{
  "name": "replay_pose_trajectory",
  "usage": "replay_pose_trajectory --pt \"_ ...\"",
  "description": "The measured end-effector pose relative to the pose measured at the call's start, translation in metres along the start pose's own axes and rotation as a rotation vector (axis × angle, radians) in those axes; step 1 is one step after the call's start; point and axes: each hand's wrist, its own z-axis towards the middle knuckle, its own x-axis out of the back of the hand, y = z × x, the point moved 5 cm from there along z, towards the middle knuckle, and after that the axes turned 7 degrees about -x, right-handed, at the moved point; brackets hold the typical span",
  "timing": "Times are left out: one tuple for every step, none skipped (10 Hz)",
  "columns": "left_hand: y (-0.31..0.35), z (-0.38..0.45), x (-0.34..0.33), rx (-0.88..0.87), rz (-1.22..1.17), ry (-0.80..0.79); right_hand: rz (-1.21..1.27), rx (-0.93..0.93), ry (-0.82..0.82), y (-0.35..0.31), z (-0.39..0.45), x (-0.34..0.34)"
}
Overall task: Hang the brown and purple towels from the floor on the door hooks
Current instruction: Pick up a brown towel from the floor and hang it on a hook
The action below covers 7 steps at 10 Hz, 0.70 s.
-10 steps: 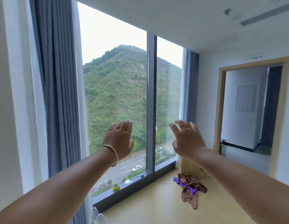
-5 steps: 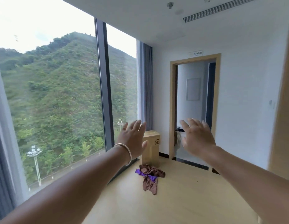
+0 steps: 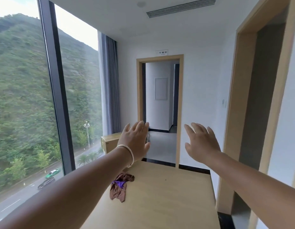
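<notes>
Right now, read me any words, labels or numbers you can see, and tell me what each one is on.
Sign above the far doorway: a few dark characters with a smaller line beneath, too blurred to read.
Cardboard box by the curtain: no print shows.
Wall switch: no marking legible.
Nothing else carries text.

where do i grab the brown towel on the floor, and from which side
Come straight down from above and pinch the bunched upper hump of the brown towel. It lies crumpled and limp on the floor, so it offers no firm edge. The purple towel lies tangled across its middle and may lift with it.
</notes>
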Motion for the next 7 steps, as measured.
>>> replay_pose_trajectory --pt "0.004 0.024 -0.025 -0.028 -0.012 0.006 -0.019 -0.026 -0.017 0.012 0.018 -0.014" --pt "0.0 0.05 -0.055 -0.045 -0.02 0.004 -0.029 -0.048 -0.019 0.018 0.04 -0.031" --pt "-0.012 0.078 -0.087 -0.051 -0.034 0.009 -0.057 -0.063 -0.023 0.02 0.068 -0.05" --pt "-0.029 0.11 -0.115 -0.055 -0.065 0.012 -0.085 -0.087 -0.019 0.019 0.1 -0.067" --pt "-0.051 0.144 -0.14 -0.062 -0.082 0.016 -0.08 -0.118 -0.025 0.016 0.138 -0.084" --pt "-0.072 0.177 -0.168 -0.074 -0.096 0.014 -0.073 -0.146 -0.028 0.01 0.176 -0.106" --pt "-0.085 0.204 -0.194 -0.094 -0.101 0.006 -0.07 -0.163 -0.03 0.006 0.202 -0.127"
